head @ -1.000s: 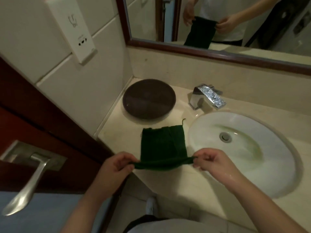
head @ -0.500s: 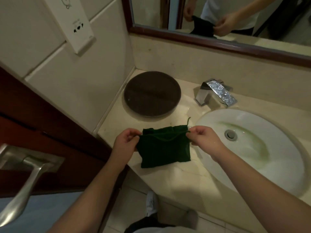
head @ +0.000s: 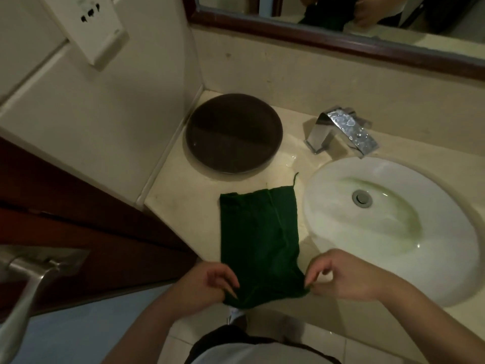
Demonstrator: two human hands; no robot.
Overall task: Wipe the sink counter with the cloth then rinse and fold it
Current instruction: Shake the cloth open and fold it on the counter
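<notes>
A dark green cloth lies stretched out lengthwise on the beige sink counter, between the brown round tray and the basin. Its near end hangs over the counter's front edge. My left hand pinches the near left corner of the cloth. My right hand pinches the near right corner. A loose thread sticks up from the cloth's far right corner.
A white oval basin with a metal drain is set into the counter on the right. A chrome tap stands behind it. A brown round tray sits in the back left corner. A door handle juts out at the lower left.
The cloth was folded over with both hands at its far edge half a second ago. Now it lies unfolded at full length and both hands have drawn back to the near corners.
</notes>
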